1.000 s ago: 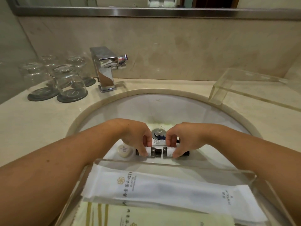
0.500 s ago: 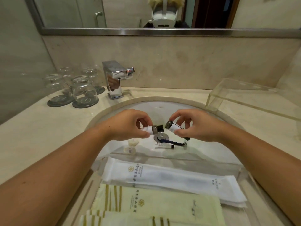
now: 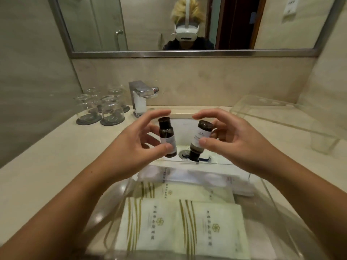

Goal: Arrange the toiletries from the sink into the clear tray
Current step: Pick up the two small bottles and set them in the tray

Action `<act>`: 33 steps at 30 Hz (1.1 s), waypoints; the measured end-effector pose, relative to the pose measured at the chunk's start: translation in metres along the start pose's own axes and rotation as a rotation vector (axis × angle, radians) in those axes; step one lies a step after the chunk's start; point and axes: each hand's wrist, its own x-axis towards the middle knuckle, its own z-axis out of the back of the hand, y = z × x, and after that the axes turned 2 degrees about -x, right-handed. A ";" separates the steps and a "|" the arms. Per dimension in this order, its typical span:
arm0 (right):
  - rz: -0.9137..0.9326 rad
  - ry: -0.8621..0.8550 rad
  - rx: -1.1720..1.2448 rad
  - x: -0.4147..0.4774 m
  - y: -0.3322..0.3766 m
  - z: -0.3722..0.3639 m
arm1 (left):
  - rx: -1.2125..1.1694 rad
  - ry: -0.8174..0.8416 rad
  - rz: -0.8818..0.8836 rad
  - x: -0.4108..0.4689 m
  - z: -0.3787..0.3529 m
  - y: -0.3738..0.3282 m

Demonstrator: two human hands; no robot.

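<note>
Grips pinched: left hand (image 3: 131,147) on left bottle (image 3: 165,135), right hand (image 3: 240,145) on right bottle (image 3: 201,135), labels seemingly illegible

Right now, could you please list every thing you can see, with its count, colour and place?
Sink: 1, white, in the beige counter.
Bottles: 2, brown with white labels, left bottle and right bottle, held above the sink.
Tray: 1, clear, nearest the camera.
Striped packets: 3, cream and gold, in the tray.
White packet: 1, white, tray's far end.
Blue item: 1, blue, in the sink by the drain; kind unclear.
Tap: 1, chrome, behind the sink.
Glasses: 4, clear, on dark coasters, left of the tap.
Stand: 1, clear, on the counter, right.
Mirror: 1, steel-framed, on the wall.
Hands: 2; left hand grips the left bottle, right hand the right bottle.
</note>
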 end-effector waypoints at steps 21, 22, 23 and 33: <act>-0.003 0.049 -0.272 -0.124 0.038 -0.026 | 0.248 0.019 0.006 -0.135 0.000 -0.028; 0.004 0.050 -0.315 -0.125 0.038 -0.027 | 0.261 0.018 -0.009 -0.136 0.000 -0.026; 0.012 0.050 -0.352 -0.126 0.038 -0.027 | 0.275 0.019 -0.014 -0.137 0.000 -0.025; 0.033 0.208 -0.541 -0.125 0.038 -0.022 | 0.376 0.074 -0.013 -0.135 0.008 -0.017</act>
